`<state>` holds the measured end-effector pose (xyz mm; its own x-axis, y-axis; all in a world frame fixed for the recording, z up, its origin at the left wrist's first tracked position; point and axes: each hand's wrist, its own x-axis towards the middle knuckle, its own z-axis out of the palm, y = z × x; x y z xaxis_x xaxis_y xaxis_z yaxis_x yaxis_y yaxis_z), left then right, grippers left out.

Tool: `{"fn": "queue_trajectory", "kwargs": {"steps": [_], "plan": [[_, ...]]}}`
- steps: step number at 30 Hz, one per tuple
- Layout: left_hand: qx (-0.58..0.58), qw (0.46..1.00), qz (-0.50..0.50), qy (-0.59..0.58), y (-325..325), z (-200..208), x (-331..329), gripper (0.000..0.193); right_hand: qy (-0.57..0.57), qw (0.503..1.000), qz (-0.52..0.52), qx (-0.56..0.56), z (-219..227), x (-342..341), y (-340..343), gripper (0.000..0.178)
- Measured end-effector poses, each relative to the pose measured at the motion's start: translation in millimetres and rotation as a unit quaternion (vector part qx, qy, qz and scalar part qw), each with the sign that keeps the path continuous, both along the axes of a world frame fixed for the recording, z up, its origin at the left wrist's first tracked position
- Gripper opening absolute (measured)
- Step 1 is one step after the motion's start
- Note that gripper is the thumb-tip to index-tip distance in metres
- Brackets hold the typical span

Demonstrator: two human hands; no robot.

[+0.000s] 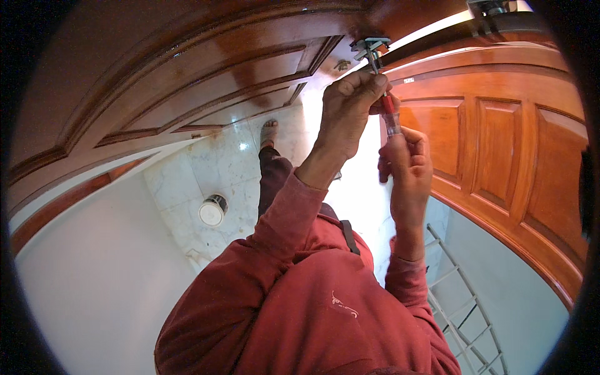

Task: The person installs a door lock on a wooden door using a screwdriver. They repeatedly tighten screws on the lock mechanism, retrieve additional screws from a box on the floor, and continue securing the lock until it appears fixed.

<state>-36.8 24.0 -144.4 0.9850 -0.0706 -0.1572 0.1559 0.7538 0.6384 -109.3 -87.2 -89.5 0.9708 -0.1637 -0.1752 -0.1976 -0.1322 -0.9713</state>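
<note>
A screwdriver [391, 117] with a red and clear handle points up at a metal fitting [370, 45] on the edge of the dark wooden door. My right hand [409, 164] is closed round the lower end of the handle. Higher up, my left hand [351, 107] is closed, its thumb and fingers pinching round the shaft just below the fitting. The fingers partly cover the shaft, and whether its tip sits in a screw cannot be made out.
Dark panelled door [244, 81] stands at left; an orange-brown panelled door [440, 134] at right. Another metal fitting [494, 7] is at the top right. A white-topped bucket [212, 211] stands on the marble floor [231, 165]. A ladder [462, 306] leans at lower right.
</note>
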Motion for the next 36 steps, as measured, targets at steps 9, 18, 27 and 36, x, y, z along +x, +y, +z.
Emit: {"fn": "queue_trajectory", "kwargs": {"steps": [9, 18, 27, 36], "plan": [[-0.011, 0.999, -0.035, 0.024, 6, 8, -1, 0.034, -0.001, 0.995, 0.028, -0.095, 4, -11, -1, 0.021], [0.004, 1.0, -0.024, -0.001, 6, -1, -1, 0.041, 0.161, 0.921, 0.095, 0.341, 5, -7, -15, 0.047], [0.155, 0.983, 0.089, 0.031, 11, 10, 2, 0.029, -0.011, 0.994, -0.022, -0.103, 3, -15, 18, 0.02], [0.341, 0.92, 0.191, 0.027, 14, 21, 16, 0.028, -0.021, 0.986, 0.03, -0.162, 8, -15, 21, 0.024]]}}
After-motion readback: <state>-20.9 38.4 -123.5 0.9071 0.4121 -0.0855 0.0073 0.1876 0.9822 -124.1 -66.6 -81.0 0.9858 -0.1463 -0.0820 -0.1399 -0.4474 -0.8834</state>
